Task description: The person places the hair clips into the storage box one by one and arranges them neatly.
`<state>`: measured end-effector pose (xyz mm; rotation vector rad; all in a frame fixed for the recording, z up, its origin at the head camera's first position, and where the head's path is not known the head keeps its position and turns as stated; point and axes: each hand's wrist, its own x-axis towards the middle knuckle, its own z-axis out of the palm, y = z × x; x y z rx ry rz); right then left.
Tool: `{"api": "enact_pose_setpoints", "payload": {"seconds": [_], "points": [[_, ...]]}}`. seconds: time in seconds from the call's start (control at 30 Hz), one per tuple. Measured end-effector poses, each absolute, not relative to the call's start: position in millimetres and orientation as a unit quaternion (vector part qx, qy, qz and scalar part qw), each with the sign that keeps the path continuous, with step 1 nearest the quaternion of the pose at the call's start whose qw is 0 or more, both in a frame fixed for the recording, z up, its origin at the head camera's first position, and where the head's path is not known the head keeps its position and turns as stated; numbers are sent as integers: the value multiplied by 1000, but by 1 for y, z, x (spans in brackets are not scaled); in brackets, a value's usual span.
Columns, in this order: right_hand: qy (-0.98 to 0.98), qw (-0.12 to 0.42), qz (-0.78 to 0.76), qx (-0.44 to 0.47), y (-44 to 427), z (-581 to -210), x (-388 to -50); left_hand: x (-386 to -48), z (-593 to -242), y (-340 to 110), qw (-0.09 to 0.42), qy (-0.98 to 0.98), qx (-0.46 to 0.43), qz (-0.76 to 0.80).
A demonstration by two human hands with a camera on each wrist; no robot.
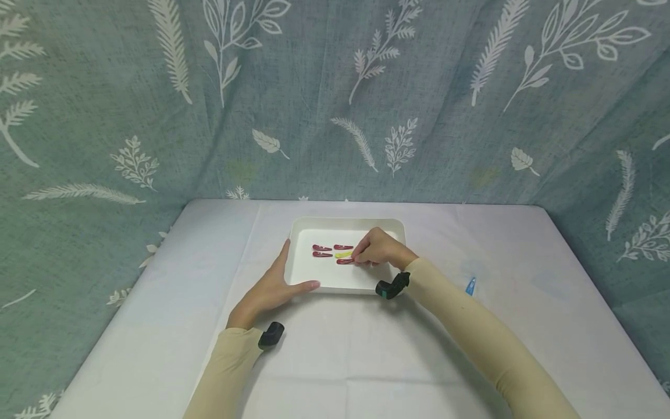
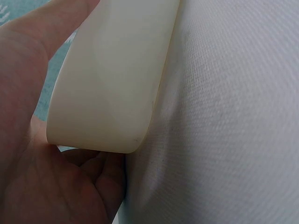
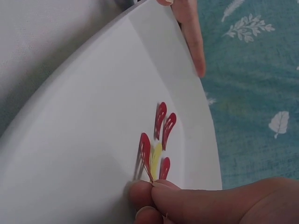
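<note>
A white tray (image 1: 361,285) holds several dark red hair clips (image 1: 322,254) and a yellow clip (image 1: 342,255). My left hand (image 1: 269,288) grips the tray's near left corner, thumb at the front rim and fingers along the left side; the left wrist view shows this hand (image 2: 60,186) around the tray wall (image 2: 107,79). Between thumb and fingertip, my right hand (image 1: 382,249) pinches the narrow end of the nearest red clip (image 1: 345,262). In the right wrist view that red clip (image 3: 145,151) is tilted beside the yellow clip (image 3: 156,156), above my right hand (image 3: 205,200).
A blue clip (image 1: 471,286) lies on the white-covered table (image 1: 314,372), right of the tray and beside my right sleeve. Behind the table hangs a green-blue cloth (image 1: 314,116) with white leaf patterns. A black band with a small device is on each wrist.
</note>
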<state>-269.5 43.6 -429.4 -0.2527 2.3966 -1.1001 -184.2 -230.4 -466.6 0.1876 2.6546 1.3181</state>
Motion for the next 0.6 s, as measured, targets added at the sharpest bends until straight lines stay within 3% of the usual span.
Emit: {"api": "enact_pose_setpoints", "payload": {"seconds": [0.6], "points": [[880, 240, -399, -96, 41, -427, -265, -184, -467, -232, 97, 895, 45, 434]]}}
